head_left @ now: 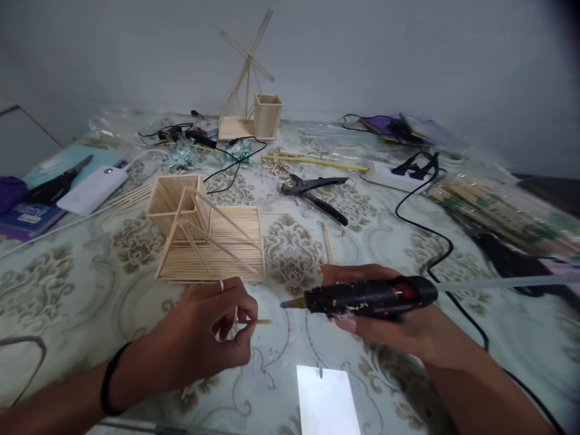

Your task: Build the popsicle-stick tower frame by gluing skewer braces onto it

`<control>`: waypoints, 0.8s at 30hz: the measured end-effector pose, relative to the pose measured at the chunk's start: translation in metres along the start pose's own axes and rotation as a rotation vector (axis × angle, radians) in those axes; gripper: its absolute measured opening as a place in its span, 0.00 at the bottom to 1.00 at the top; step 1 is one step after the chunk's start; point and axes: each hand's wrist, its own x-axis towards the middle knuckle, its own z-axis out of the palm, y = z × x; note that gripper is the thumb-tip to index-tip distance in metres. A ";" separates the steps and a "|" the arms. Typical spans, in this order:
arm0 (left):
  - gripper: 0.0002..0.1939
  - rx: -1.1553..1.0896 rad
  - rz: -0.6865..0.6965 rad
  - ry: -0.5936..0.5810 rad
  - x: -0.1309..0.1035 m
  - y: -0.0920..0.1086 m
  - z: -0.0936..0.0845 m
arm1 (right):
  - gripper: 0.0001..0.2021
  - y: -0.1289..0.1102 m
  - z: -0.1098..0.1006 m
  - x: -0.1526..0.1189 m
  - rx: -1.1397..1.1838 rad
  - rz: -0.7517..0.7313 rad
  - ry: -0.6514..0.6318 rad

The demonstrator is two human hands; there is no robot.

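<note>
Between thumb and fingertips, my left hand [222, 329] pinches a short thin wooden stick [263, 322], its free end pointing right. My right hand [385, 332] is wrapped round a black hot glue gun [367, 297]. A clear glue stick [502, 282] runs out of its back. The gun's nozzle faces left, a small gap away from the stick. Just beyond my left hand stands a model of thin sticks [235, 229], with an open-topped square box and slanted legs on a flat base. A white card [327, 402] lies nearest me.
A second stick model [267, 118] with crossed blades stands by the wall. Black pliers [317, 196] lie mid-table. The gun's black cord [446, 248] trails past a white power strip [396, 175]. Bagged sticks [507, 211] are at right; a white power bank [93, 190] is at left.
</note>
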 end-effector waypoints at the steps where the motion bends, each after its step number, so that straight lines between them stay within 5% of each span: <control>1: 0.09 -0.021 -0.009 0.006 0.000 0.000 0.000 | 0.20 -0.004 0.002 0.001 0.026 -0.006 -0.015; 9: 0.10 -0.081 -0.021 0.002 -0.008 -0.005 0.004 | 0.17 -0.030 0.009 0.015 0.110 -0.079 -0.309; 24: 0.10 -0.076 -0.009 0.039 -0.007 -0.004 0.002 | 0.20 -0.025 0.011 0.016 0.130 -0.085 -0.347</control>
